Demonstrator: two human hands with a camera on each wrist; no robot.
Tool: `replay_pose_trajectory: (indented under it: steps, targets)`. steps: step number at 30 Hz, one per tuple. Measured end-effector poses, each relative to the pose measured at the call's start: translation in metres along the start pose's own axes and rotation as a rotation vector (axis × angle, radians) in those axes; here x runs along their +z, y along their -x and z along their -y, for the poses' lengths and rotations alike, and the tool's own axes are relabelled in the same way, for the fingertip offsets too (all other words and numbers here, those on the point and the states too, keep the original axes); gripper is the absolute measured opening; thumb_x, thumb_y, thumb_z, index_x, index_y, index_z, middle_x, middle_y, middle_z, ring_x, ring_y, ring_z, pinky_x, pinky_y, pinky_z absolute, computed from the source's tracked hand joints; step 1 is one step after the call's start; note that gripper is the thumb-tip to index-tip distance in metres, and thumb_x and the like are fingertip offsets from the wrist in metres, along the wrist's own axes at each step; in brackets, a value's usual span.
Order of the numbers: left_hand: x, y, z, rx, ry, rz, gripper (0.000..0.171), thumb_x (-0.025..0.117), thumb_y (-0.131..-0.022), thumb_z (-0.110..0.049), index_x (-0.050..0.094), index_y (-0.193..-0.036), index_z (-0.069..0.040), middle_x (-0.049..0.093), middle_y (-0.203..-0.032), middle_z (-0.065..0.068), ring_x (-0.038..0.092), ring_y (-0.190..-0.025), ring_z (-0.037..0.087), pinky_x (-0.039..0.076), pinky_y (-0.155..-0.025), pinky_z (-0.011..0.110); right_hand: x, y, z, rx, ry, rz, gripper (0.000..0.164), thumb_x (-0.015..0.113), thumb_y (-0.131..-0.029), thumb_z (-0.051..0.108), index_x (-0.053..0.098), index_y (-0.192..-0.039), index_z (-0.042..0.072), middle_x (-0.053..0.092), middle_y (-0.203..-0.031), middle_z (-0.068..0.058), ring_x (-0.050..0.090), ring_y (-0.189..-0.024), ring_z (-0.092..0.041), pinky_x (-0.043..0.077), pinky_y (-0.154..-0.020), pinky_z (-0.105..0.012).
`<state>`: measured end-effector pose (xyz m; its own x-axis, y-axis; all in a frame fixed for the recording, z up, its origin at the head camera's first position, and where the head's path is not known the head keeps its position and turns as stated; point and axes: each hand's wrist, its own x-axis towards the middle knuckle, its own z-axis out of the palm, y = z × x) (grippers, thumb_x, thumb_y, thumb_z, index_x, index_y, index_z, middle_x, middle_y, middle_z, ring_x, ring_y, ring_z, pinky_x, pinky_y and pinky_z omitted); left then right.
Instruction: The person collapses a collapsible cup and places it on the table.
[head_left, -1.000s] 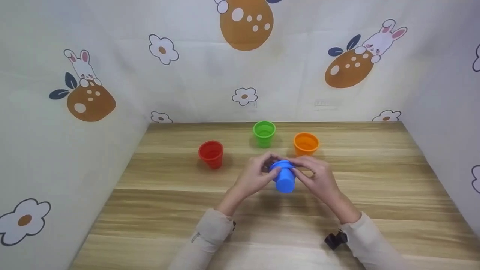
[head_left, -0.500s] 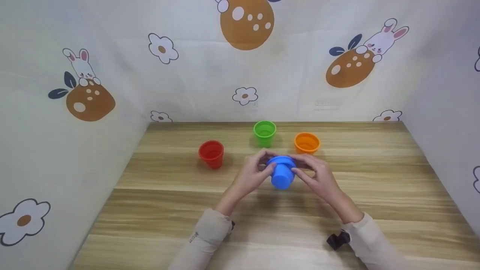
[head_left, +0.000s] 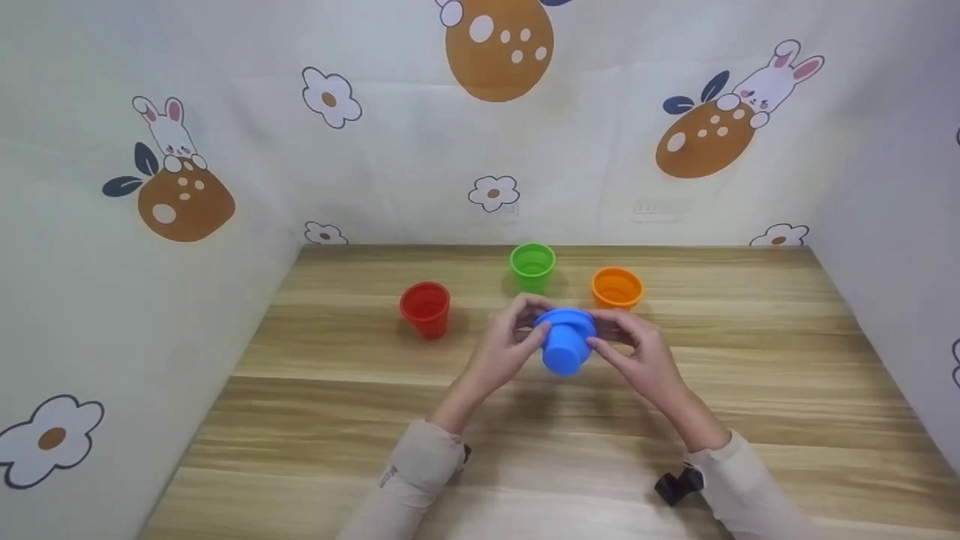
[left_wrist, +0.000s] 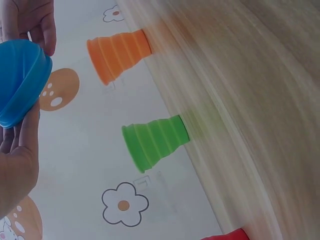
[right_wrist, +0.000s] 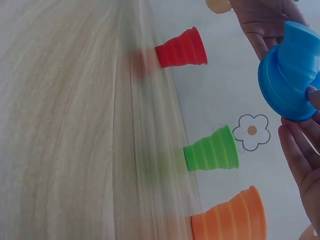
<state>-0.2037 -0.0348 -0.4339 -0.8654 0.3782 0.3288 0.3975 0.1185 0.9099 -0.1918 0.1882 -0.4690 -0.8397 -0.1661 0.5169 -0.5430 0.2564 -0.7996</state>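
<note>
A blue collapsible cup (head_left: 564, 349) is held above the table between both hands, its base facing the head camera. The left hand (head_left: 504, 345) grips its left side, thumb on the wall and fingers behind the rim. From the right, the right hand (head_left: 637, 349) pinches the rim between thumb and fingers. One side of the blue cup (right_wrist: 292, 75) is folded unevenly in the right wrist view, its body skewed against the wide rim. The left wrist view shows part of the open mouth of the blue cup (left_wrist: 22, 80).
Beyond the hands stand a red cup (head_left: 425, 309) at left, a green cup (head_left: 532, 267) at the back and an orange cup (head_left: 616, 288) at right, all upright on the wooden table (head_left: 315, 420). A patterned cloth wall (head_left: 405, 150) borders the back and sides.
The blue cup has risen slightly, and its body has become shorter and skewed under the rim. Both hands have kept hold of it; the other cups stay put.
</note>
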Motion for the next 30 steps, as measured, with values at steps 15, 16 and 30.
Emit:
replay_pose_trajectory:
  steps: [15, 16, 30]
  targets:
    - [0.0008, 0.003, 0.0027, -0.063, -0.063, 0.029, 0.028, 0.058, -0.1, -0.014, 0.054, -0.126, -0.003, 0.067, -0.125, 0.013, 0.066, -0.113, 0.024, 0.057, -0.096, 0.035, 0.0021, -0.0008, -0.0012, -0.085, 0.11, -0.067, 0.031, 0.074, -0.083, -0.007, 0.071, -0.113, -0.002, 0.074, -0.106, -0.017, 0.068, -0.094, 0.003, 0.054, -0.085, -0.011]
    - [0.0009, 0.0031, 0.0032, -0.066, -0.066, 0.03, 0.028, 0.058, -0.1, -0.014, 0.054, -0.126, -0.003, 0.067, -0.124, 0.013, 0.066, -0.112, 0.023, 0.057, -0.096, 0.035, 0.0021, -0.0009, -0.0015, -0.095, 0.119, -0.069, 0.031, 0.074, -0.083, -0.007, 0.071, -0.113, -0.002, 0.074, -0.106, -0.017, 0.068, -0.094, 0.002, 0.054, -0.085, -0.01]
    - [0.006, 0.0026, 0.0014, -0.091, -0.049, 0.082, 0.028, 0.056, -0.101, -0.014, 0.048, -0.124, -0.001, 0.067, -0.121, 0.018, 0.068, -0.107, 0.026, 0.056, -0.099, 0.037, 0.0015, -0.0032, 0.0002, -0.207, 0.248, -0.052, 0.03, 0.074, -0.083, -0.008, 0.071, -0.112, -0.001, 0.075, -0.105, -0.013, 0.073, -0.088, -0.019, 0.052, -0.086, -0.007]
